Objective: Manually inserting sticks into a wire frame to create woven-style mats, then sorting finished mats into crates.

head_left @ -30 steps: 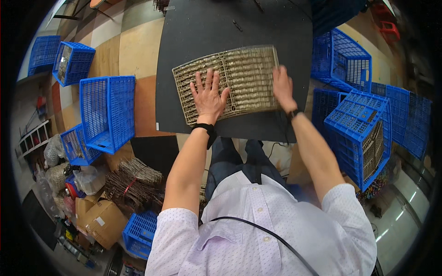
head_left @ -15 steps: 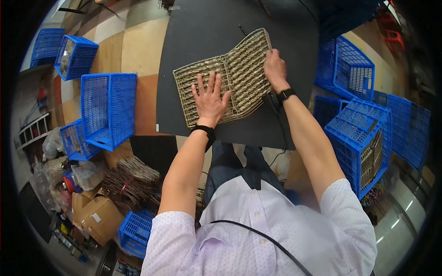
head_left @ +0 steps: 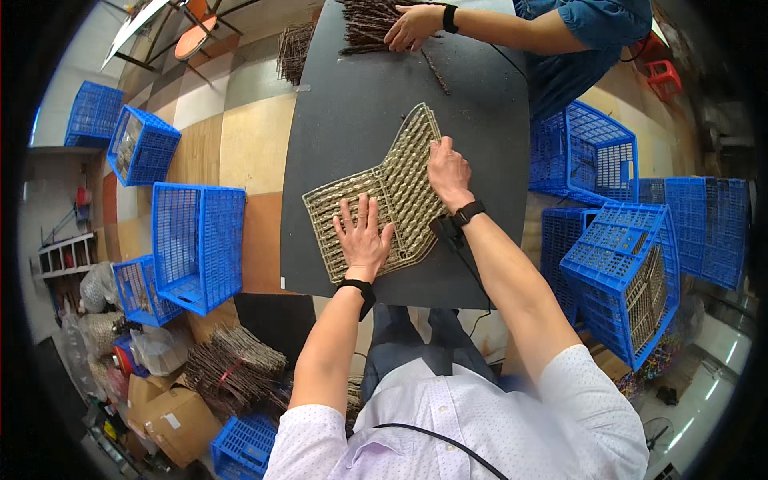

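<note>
A tan plastic grid panel (head_left: 392,188) packed with rows of small parts lies on the dark table (head_left: 352,112). It bends in the middle, its right half raised and tilted. My left hand (head_left: 364,240) lies flat with fingers spread on the left half and presses it down. The raised right half's edge is in the grip of my right hand (head_left: 448,170). Both wrists wear black bands.
Blue plastic crates stand left of the table (head_left: 196,244) and right of it (head_left: 600,156), one (head_left: 632,276) tipped with grids inside. Another person's hand (head_left: 412,26) handles dark bundled sticks at the table's far end. Cardboard boxes and stick bundles (head_left: 232,372) lie lower left.
The flat panel has been folded: my right hand swung its right half up and away from me. My left hand stayed pressed on the left half.
</note>
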`<state>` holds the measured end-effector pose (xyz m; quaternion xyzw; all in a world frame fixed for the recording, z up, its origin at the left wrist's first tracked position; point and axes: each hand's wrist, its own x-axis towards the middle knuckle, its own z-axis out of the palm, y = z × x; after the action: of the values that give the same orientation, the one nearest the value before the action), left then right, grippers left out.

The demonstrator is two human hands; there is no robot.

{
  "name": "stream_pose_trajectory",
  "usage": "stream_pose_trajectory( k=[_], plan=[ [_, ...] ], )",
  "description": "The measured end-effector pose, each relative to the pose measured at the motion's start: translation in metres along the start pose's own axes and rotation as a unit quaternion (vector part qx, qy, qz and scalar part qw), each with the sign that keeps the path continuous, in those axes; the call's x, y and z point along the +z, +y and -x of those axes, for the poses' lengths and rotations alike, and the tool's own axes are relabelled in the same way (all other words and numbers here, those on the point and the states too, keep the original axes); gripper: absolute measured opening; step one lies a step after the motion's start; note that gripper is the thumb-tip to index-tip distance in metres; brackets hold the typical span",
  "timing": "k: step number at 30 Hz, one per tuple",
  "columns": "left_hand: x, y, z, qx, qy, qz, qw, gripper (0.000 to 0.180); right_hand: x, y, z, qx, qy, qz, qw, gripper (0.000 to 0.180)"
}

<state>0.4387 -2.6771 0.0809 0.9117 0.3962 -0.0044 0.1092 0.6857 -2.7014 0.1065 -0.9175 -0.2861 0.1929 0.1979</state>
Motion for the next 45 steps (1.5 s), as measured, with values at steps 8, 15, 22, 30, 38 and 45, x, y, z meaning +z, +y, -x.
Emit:
stream_pose_trajectory(
  k=[8,15,22,30,38,45],
  plan=[
    [0.002,0.001,0.004,-0.013,0.023,0.009,1.0,0.065,-0.019,0.079,0.159,0.019,-0.048,-0.037,0.998,0.025],
    [0.003,-0.001,0.001,0.004,-0.026,0.002,1.0,0.065,0.001,0.027,0.027,-0.035,0.056,-0.046,0.997,0.026],
    [0.004,0.002,0.001,-0.009,0.019,0.0,1.0,0.066,-0.013,0.065,0.089,0.009,0.013,0.043,0.999,0.024],
    [0.002,0.003,0.0,-0.024,-0.02,0.006,0.999,0.065,-0.03,0.058,0.081,-0.063,0.111,0.12,0.985,0.025],
    [-0.014,-0.014,0.012,-0.016,0.089,-0.017,0.996,0.071,0.012,0.01,0.089,-0.389,-0.06,0.172,0.903,0.066],
    [-0.051,-0.049,0.016,-0.367,0.002,0.275,0.889,0.089,0.024,0.023,0.084,-0.39,-0.064,0.197,0.897,0.062]
  ],
)
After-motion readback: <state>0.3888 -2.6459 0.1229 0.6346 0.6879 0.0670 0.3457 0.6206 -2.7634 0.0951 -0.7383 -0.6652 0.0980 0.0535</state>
